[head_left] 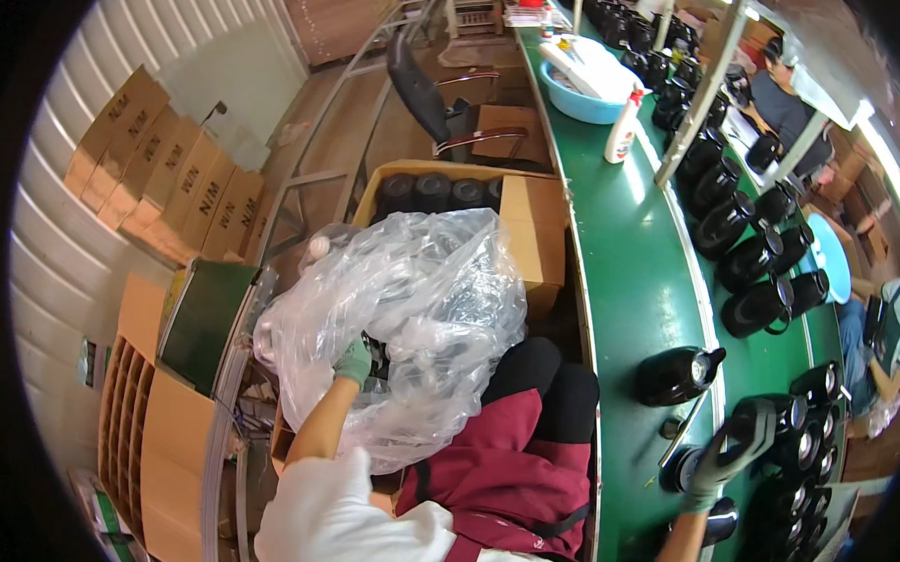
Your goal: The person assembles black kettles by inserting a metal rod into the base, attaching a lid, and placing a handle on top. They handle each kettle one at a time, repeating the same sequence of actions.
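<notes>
My left hand (354, 362), in a pale green glove, reaches into a large clear plastic bag (440, 281). Its fingers close on a shiny black piece (377, 359), mostly hidden by the plastic. Over the green bench, my gloved right hand (732, 459) curls round a black jug (741, 431), whose shape is partly covered by the fingers. Just beyond that hand, a glossy black jug (676, 375) lies on its side. A small dark round part (671, 428) and a thin metal rod (681, 431) lie between them.
Several black jugs (721, 227) line the bench's far side. A white bottle (623, 128) and a blue basin (578, 103) stand farther up. Beside the bench, a carton (532, 229) holds black cylinders. A chair (429, 93) stands behind it; people sit opposite.
</notes>
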{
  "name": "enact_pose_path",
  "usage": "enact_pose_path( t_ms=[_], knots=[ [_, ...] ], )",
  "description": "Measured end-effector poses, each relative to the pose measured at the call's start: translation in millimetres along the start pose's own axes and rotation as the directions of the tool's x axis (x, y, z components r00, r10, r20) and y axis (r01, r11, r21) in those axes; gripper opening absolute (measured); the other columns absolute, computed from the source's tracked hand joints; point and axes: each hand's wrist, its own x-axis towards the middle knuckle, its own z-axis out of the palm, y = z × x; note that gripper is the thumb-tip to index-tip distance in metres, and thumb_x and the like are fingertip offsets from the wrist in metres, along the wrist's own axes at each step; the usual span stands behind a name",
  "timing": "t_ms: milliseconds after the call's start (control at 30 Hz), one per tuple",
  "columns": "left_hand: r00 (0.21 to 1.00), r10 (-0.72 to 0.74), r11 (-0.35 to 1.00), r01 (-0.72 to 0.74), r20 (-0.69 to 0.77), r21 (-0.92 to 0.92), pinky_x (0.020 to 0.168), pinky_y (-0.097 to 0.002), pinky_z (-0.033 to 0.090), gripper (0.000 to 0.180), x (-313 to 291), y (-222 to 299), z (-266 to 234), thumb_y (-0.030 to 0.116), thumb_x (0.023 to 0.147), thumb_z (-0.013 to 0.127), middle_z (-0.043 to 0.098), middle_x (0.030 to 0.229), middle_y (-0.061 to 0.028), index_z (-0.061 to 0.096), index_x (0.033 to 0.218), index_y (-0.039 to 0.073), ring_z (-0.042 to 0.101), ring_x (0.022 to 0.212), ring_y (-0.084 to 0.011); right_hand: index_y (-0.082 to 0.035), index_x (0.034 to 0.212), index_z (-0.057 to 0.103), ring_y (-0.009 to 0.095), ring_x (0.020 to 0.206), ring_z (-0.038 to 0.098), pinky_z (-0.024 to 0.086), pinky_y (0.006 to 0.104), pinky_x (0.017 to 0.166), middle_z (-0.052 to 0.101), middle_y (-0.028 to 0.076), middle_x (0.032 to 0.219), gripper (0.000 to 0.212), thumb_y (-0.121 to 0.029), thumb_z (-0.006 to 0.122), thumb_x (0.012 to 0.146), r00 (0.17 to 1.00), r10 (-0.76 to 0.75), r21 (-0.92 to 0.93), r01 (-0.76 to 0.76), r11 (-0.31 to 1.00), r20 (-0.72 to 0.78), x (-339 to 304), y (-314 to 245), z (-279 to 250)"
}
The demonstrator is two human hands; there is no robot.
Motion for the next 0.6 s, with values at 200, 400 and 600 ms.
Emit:
enact_pose_path(
  t_ms=[200, 400, 600],
  knots=[
    [0.769, 0.629, 0.339, -0.143, 0.111, -0.930, 0.109, -0.0374, 0.047, 0.043, -194, 148, -10, 0.026, 0.110, 0.047, 0.060, 0.138, -0.0083, 0.053, 0.144, 0.001, 0.058, 0.128, -0.0229, -0.001, 0.155, 0.036, 0.042, 0.143, 0.040, 0.039, 0.0504, 0.116, 0.041, 0.024, 0.155, 0.104, -0.024, 0.094, 0.072, 0.634, -0.070, 0.531, -0.575, 0.623, 0.770, -74, -149, 25],
    [0.250, 0.823, 0.194, 0.720, 0.510, -0.666, 0.113, -0.0391, 0.047, 0.055, -295, 231, 10, 0.038, 0.110, 0.045, 0.054, 0.150, -0.0089, 0.042, 0.155, 0.005, 0.054, 0.137, -0.0244, -0.006, 0.152, 0.044, 0.041, 0.138, 0.049, 0.046, 0.0490, 0.111, 0.042, 0.025, 0.154, 0.091, -0.010, 0.091, 0.074, 0.776, -0.089, 0.606, -0.408, 0.683, 0.624, -73, -138, 17],
    [0.107, 0.831, 0.499, 0.287, 0.546, -0.817, 0.095, -0.0334, 0.053, 0.058, -301, 306, 46, 0.039, 0.104, 0.064, 0.058, 0.128, -0.0079, 0.045, 0.145, 0.003, 0.061, 0.110, -0.0153, -0.002, 0.152, 0.031, 0.028, 0.132, 0.053, 0.046, 0.0418, 0.111, 0.048, 0.017, 0.145, 0.099, -0.010, 0.091, 0.073, 0.733, 0.279, 0.509, -0.647, 0.567, 0.621, -86, -55, -11]
  ],
)
